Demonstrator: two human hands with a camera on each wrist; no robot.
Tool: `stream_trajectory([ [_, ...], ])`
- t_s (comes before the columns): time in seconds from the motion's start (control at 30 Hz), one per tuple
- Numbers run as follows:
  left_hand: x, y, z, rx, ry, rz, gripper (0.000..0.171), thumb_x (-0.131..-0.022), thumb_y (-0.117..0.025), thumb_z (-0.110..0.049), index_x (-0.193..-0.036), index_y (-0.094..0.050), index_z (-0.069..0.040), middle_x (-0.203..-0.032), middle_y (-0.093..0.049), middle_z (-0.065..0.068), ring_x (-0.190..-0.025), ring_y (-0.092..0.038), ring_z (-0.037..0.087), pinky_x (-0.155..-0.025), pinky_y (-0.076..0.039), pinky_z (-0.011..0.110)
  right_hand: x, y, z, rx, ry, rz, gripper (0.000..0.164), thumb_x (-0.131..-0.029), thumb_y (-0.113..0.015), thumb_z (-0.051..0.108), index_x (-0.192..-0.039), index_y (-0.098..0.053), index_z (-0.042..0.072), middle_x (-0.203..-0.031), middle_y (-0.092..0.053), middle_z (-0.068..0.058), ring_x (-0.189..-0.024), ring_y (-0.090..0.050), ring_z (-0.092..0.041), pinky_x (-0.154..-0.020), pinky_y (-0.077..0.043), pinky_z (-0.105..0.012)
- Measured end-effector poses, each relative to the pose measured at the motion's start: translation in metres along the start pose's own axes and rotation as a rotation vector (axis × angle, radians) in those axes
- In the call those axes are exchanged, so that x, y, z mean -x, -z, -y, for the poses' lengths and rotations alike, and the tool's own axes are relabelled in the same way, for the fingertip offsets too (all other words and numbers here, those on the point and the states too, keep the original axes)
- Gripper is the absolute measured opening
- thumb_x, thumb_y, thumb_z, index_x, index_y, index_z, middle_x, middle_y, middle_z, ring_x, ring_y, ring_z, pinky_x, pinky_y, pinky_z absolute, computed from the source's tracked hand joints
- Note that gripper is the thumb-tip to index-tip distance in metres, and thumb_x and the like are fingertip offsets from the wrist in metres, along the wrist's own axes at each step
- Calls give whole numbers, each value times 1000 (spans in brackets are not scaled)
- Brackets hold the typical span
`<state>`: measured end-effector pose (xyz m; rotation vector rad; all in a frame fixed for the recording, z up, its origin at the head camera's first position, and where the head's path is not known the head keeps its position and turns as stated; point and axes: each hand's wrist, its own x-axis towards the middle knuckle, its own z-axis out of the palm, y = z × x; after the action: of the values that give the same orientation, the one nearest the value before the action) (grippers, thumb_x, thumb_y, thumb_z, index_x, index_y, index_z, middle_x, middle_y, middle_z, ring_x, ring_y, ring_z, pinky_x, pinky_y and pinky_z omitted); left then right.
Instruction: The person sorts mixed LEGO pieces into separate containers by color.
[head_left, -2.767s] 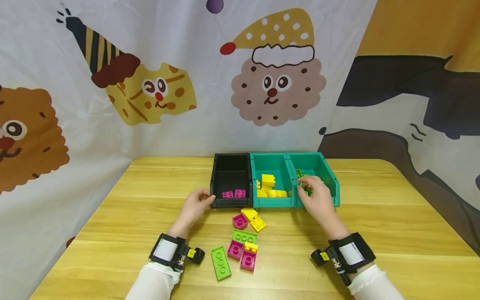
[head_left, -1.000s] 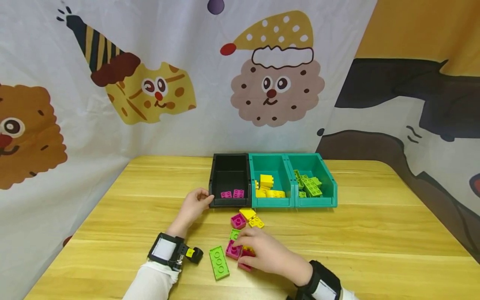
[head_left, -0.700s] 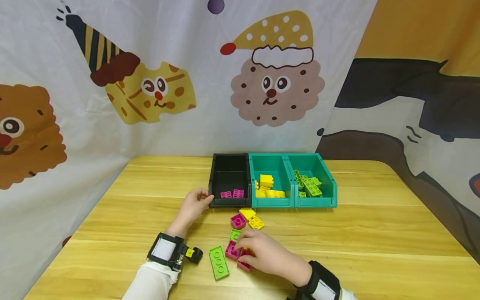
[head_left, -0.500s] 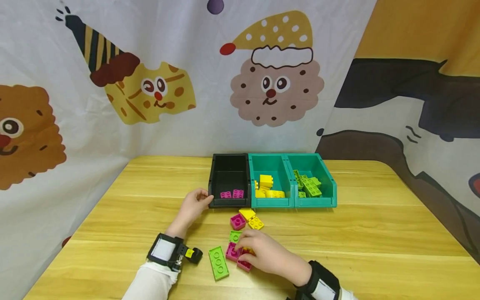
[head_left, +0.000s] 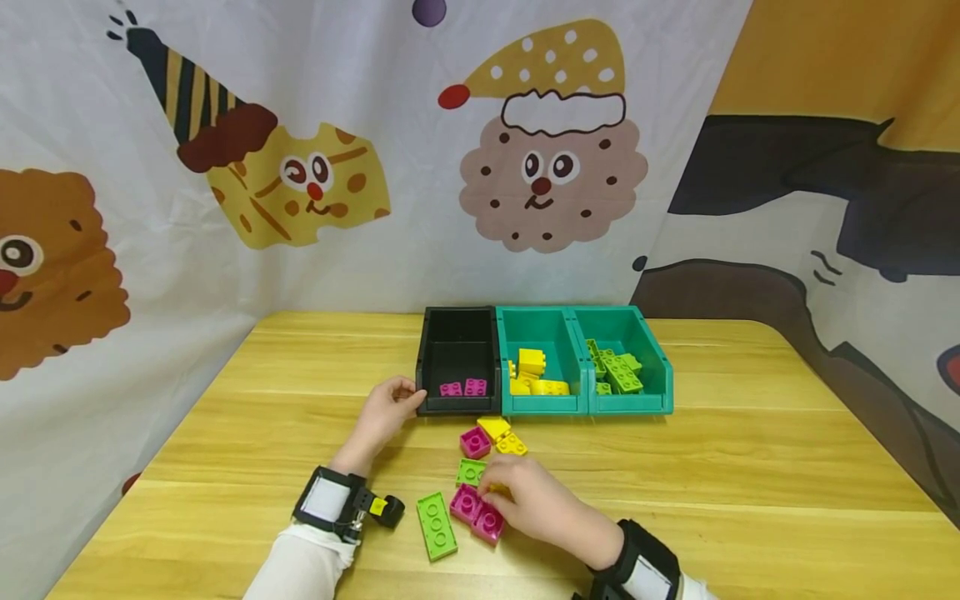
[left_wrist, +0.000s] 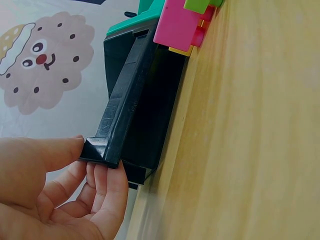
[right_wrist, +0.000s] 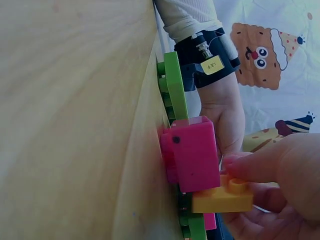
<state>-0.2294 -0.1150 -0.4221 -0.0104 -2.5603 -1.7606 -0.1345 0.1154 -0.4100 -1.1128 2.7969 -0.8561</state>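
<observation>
My left hand [head_left: 386, 414] pinches the front left corner of the black bin [head_left: 459, 406], thumb on one side and fingers on the other in the left wrist view. Over the loose bricks, my right hand [head_left: 528, 498] holds a small yellow brick [right_wrist: 222, 201] between thumb and fingers; the hand mostly hides it in the head view. Right beside that brick lie two pink bricks [head_left: 488, 523], studs down. A green brick [head_left: 471, 472] sits just behind them, and a longer green brick [head_left: 437, 525] lies to their left.
Two teal bins [head_left: 545, 406] adjoin the black one, holding yellow bricks [head_left: 550, 387] and green bricks [head_left: 622, 373]. Inside the black bin are two pink bricks [head_left: 476, 387]. Another pink brick [head_left: 475, 442] and two yellow bricks [head_left: 512, 443] lie before the bins. A printed cloth hangs behind.
My right hand has left the right teal bin and come down to the loose bricks. Its thumb has shifted off the front pink brick toward the yellow one. My left hand stays put.
</observation>
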Motion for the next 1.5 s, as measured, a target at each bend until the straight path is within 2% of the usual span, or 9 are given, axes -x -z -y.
stream_trajectory([
  [0.27,1,2,0,3,6,-1,14,-91,-61,-9,-95,-57,4,-82,-53,8,-73,-51,14,-71,-55,31,0,3,2,-97,21,-147,7,-82,-68,0,-86,-69,6,-93,-67,-2,-89,-62,-12,-80,-54,-23],
  [0.5,1,1,-1,-13,-7,-1,15,-90,-63,-9,-95,-58,4,-82,-56,9,-71,-53,14,-69,-54,30,1,15,-6,-189,8,-272,9,-80,-68,-3,-84,-69,5,-88,-67,-2,-82,-60,-10,-73,-54,-22],
  [0.63,-1,-1,-1,-13,-12,0,15,-90,-63,-9,-95,-58,4,-81,-55,8,-70,-52,13,-69,-54,29,0,27,-13,-197,-45,-324,9,-81,-69,-3,-84,-70,5,-87,-67,-3,-82,-60,-12,-72,-54,-22],
  [0.87,-1,0,0,-20,-16,-3,14,-90,-63,-9,-94,-58,4,-80,-55,8,-70,-52,13,-67,-53,27,-10,54,-28,-216,-235,-444,4,-82,-71,3,-85,-71,4,-84,-67,0,-79,-61,-15,-75,-55,-25],
  [1.0,-1,0,0,-18,-15,-5,14,-90,-63,-9,-94,-58,4,-80,-55,8,-69,-52,13,-67,-53,27,-19,65,-40,-240,-295,-522,3,-85,-69,5,-86,-71,4,-84,-67,-6,-74,-60,-16,-69,-54,-24],
  [1.13,0,0,0,-15,-13,-8,14,-90,-63,-8,-94,-58,4,-80,-55,8,-69,-52,13,-67,-53,28,-28,71,-51,-241,-341,-582,5,-86,-67,5,-89,-70,2,-86,-67,-10,-73,-58,-18,-65,-50,-23],
  [1.33,0,0,1,-10,-5,-6,14,-90,-63,-8,-94,-58,4,-79,-54,7,-68,-51,13,-68,-54,30,-41,71,-64,-220,-382,-649,7,-87,-67,8,-91,-70,3,-89,-67,-12,-78,-57,-22,-71,-49,-30],
  [1.5,-1,0,1,-4,-1,-7,14,-90,-63,-8,-94,-58,4,-79,-54,7,-69,-51,13,-68,-53,29,-51,68,-74,-209,-385,-652,8,-88,-65,9,-93,-69,3,-92,-67,-14,-81,-57,-25,-74,-50,-34],
])
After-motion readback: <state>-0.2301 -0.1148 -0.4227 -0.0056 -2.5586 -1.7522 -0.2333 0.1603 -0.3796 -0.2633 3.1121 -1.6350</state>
